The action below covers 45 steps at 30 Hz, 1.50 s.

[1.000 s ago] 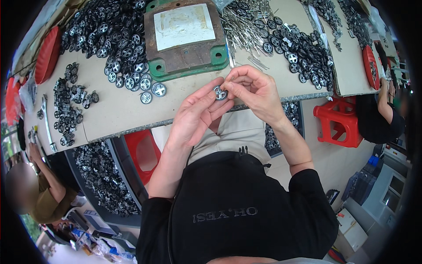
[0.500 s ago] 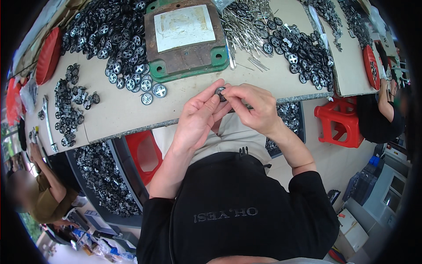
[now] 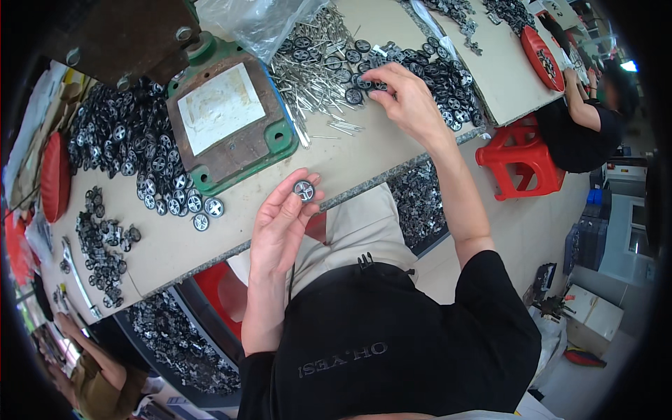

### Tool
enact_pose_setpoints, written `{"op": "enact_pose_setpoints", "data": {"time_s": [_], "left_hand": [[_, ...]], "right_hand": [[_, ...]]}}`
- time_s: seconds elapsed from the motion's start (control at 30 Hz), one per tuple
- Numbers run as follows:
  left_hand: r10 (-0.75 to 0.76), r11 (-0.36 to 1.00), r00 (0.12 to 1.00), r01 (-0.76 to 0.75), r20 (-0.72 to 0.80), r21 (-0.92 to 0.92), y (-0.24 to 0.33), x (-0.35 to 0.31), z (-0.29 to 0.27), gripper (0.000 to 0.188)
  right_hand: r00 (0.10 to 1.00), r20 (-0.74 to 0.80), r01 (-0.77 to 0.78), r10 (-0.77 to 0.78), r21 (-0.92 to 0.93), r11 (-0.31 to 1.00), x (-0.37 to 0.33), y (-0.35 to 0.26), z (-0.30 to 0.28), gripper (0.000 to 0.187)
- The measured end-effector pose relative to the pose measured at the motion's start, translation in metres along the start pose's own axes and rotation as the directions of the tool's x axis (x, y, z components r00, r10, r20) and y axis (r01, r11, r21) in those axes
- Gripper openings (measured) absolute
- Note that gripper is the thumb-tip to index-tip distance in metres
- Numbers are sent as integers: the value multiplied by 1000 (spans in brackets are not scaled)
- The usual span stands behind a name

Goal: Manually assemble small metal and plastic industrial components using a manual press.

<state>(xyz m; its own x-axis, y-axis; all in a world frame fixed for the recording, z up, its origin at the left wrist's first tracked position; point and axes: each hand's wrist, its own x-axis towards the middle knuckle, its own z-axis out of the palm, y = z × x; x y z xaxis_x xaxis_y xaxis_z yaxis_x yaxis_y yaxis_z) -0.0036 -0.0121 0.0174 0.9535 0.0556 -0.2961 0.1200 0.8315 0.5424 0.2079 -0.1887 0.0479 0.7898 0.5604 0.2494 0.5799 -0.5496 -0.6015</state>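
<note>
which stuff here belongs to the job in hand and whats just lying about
In the job:
wheel in the left hand
wheel pile by the right hand
metal rods nearby, probably

Lying about, apparently:
clear plastic bag
red stool on the right
red dish, far left

Free tabletop [image 3: 350, 164] in front, metal base [image 3: 238, 152] left, wheel heap [image 3: 448, 85] right

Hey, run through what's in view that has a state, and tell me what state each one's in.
Left hand, closed on a wheel
Wheel, held, spoked side showing
Right hand, at the right wheel pile, grip unclear
Right wheel pile, loose on the table
Left wheel pile, loose on the table
Pins, heaped, a few apart
White pad, flat, stained
Plastic bag, crumpled
Red stool, upright
</note>
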Motion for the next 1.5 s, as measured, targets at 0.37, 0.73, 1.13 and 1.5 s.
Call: {"op": "enact_pose_setpoints", "data": {"time_s": [0.37,0.73,1.13,1.5], "left_hand": [[-12,1000,1000,12,22,18,3,0,-3,45],[-2,1000,999,2,38,-15,3,-1,-6,39],[11,999,1000,-11,8,-34,2,-5,-3,37],[98,993,992,-93,-77,66,-1,-8,2,35]], "right_hand": [[963,3,-247,268,-376,893,101,73,-44,23],[851,432,-190,299,-276,942,117,66,-51,26],[966,260,-169,-15,671,722,-14,-20,-23,12],[996,-5,-34,85,893,448,-61,-56,34,20]]}}
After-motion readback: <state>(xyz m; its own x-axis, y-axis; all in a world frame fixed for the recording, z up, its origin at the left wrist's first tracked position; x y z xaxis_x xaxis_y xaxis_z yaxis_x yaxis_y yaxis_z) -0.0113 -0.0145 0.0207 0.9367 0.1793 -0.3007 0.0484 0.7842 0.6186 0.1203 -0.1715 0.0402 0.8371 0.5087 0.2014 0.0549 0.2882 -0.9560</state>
